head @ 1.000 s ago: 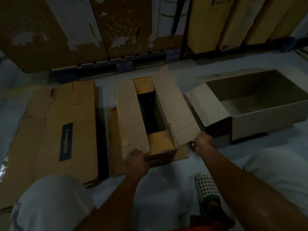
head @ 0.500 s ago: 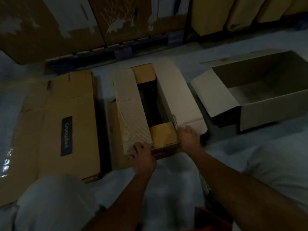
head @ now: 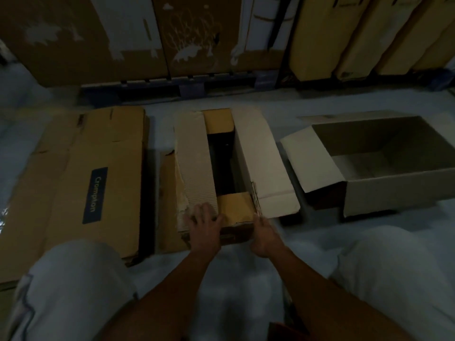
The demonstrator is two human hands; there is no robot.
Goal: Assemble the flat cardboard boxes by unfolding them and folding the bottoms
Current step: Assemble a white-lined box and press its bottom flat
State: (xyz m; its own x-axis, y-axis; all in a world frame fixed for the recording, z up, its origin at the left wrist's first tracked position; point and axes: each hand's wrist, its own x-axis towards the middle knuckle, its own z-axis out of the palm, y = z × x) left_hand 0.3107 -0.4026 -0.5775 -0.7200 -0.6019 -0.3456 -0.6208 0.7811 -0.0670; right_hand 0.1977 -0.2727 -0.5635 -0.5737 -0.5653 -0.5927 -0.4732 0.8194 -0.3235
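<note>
Head view, looking down in dim light at a pale floor (head: pixel 234 279). A person's left hand (head: pixel 204 223) lies with fingers spread flat on the near end of a long, pale, torn cardboard flap (head: pixel 194 163), pressing it down. Just right of it, the right hand (head: pixel 264 236) sits against the near right corner of the same narrow brown cardboard box (head: pixel 236 212); whether its fingers curl around the edge cannot be told. Between the two hands lies a short tan end flap (head: pixel 235 207), folded inward. Beyond the right hand, a second long pale flap (head: pixel 263 158) lies slanting outward. Well left of the left hand lies a flattened brown cardboard box with a dark blue label (head: pixel 94 195). Well right of the right hand stands an open, assembled pale cardboard box (head: pixel 384 156). The person's knees in light trousers frame the bottom.
</note>
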